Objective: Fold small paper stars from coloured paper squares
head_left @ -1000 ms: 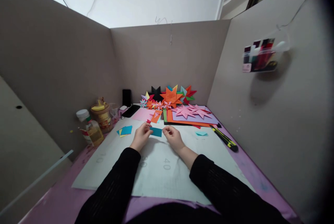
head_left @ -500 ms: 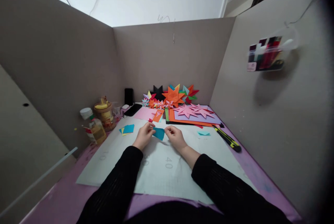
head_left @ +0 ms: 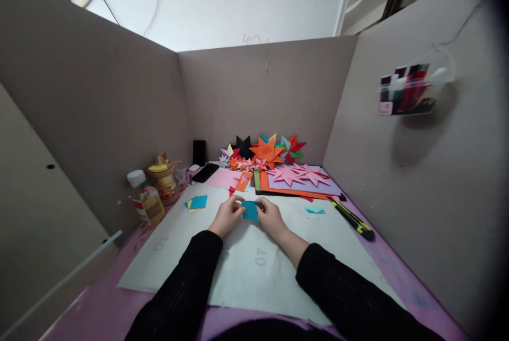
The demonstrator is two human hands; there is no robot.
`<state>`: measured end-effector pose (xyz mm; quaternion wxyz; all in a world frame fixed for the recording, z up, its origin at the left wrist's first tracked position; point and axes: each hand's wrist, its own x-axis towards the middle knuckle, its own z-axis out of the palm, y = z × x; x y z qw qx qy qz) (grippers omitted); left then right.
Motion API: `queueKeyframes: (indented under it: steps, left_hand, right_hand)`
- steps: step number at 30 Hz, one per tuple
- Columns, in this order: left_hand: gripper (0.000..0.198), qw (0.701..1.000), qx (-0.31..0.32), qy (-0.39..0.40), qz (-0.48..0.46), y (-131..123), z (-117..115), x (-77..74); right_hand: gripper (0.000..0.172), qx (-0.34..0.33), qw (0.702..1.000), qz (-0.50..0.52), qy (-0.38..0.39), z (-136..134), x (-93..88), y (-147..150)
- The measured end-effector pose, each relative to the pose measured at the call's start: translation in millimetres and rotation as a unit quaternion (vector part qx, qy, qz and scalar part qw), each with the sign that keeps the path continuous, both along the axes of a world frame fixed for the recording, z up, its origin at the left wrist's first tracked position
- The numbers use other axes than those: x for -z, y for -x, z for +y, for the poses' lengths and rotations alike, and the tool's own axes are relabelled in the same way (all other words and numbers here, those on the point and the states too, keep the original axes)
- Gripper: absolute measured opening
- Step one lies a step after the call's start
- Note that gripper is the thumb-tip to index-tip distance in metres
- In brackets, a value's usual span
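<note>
A small blue piece of paper [head_left: 250, 211] is held up between both hands over the white sheet [head_left: 254, 282]. My left hand [head_left: 228, 215] pinches its left edge, fingers closed. On its right edge, my right hand [head_left: 272, 216] grips with thumb and fingers. The upper part of the paper looks darker, as if bent over; I cannot tell whether it is creased. Blue and yellow paper squares [head_left: 198, 202] lie to the left of my left hand. A folded light-turquoise paper [head_left: 315, 210] rests to the right of my right hand.
Folded paper stars [head_left: 267, 151] stand along the back wall. Pink stars [head_left: 287, 174] lie on stacked coloured sheets [head_left: 274, 190]. A yellow-black cutter knife [head_left: 353, 220] is at the right edge. A glue bottle [head_left: 148, 200], a tub [head_left: 163, 179] and a phone [head_left: 205, 173] sit at left.
The blue paper has turned more level, and its upper edge now looks bent over. My right hand has come round its right edge. The whole view has shifted slightly.
</note>
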<state>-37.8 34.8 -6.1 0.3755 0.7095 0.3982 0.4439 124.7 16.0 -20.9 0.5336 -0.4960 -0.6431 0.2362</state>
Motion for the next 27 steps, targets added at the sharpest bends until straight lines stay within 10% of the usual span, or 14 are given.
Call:
queueKeyframes:
  steps: [13, 18, 22, 25, 27]
  left_hand:
    - [0.044, 0.961, 0.077, 0.227, -0.135, -13, -9, -2.2]
    - [0.039, 0.978, -0.159, 0.098, -0.09, 36, 16, -7.4]
    - [0.047, 0.932, -0.356, -0.057, 0.046, 82, 27, -10.4]
    - [0.046, 0.918, -0.355, -0.131, 0.114, 74, 23, -8.9]
    - [0.043, 0.963, -0.232, -0.107, 0.091, 52, 17, -6.6]
  right_hand:
    - [0.017, 0.052, 0.997, 0.047, -0.021, 0, -2.9, -1]
    - [0.02, 0.115, 0.989, 0.088, -0.025, 6, -2.8, -12]
    - [0.02, 0.09, 0.99, 0.106, -0.012, 11, 5.4, -13]
    - [0.027, 0.045, 0.992, 0.115, 0.001, 11, 9.6, -7]
    - [0.028, -0.003, 0.993, 0.114, 0.014, 9, 10.1, -2]
